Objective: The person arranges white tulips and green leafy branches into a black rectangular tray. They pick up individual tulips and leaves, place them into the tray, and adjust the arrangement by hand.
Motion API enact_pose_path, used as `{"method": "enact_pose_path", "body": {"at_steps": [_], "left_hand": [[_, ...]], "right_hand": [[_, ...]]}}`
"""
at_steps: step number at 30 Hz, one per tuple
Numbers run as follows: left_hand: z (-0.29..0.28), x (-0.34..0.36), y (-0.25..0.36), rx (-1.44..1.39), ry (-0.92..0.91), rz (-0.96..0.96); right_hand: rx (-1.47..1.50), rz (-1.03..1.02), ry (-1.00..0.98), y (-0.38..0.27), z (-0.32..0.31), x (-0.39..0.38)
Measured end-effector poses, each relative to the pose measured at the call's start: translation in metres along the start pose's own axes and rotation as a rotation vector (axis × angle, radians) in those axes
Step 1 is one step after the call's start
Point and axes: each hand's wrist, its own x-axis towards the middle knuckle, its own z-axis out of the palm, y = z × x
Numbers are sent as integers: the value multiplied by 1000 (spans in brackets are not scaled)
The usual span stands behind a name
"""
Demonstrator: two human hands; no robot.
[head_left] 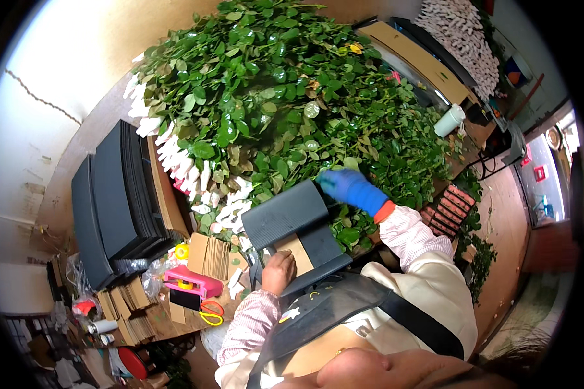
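Observation:
A black corrugated sheet point(285, 214) lies folded at the table's front edge, close to my body. Inside its fold shows a piece of tan cardboard point(296, 251). My left hand point(278, 272), bare, has its fingers bent over the cardboard's left edge, closed on it. My right hand point(352, 188), in a blue glove with an orange cuff, is at the sheet's far right corner, beside the leafy stems point(285, 123). Its fingers are blurred, so I cannot make out whether they hold anything. White-wrapped flower heads point(182, 162) line the left side of the leaf pile.
Stacks of black sheets point(113, 194) stand on the left. Nearer are cut cardboard pieces point(207, 257), a pink tape dispenser point(193, 282), a phone point(185, 299) and yellow-handled scissors point(211, 314). A pale cup point(450, 120) is at the far right, and a pink-and-black crate point(449, 211) nearer me.

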Motion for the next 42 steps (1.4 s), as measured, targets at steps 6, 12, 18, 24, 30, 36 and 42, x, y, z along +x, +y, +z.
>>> {"method": "enact_pose_path", "body": {"at_steps": [6, 12, 18, 24, 30, 36, 42], "left_hand": [[-9, 11, 4, -8, -7, 48], [-2, -6, -12, 99, -37, 49], [-12, -5, -13, -95, -232, -122], [-20, 0, -4, -226, -262, -121], [-10, -9, -18, -206, -221, -1], [-14, 1, -17, -253, -342, -41], [-10, -10, -19, -238, -305, -20]], "right_hand": [[-515, -309, 689, 22, -21, 67], [-428, -472, 892, -21, -96, 40], [-110, -469, 145, 15, -87, -74], [-386, -157, -371, 58, 8, -142], [-414, -43, 142, 14, -25, -66], [-546, -244, 421, 33, -14, 29], [-393, -48, 545, 29, -88, 32]]}}
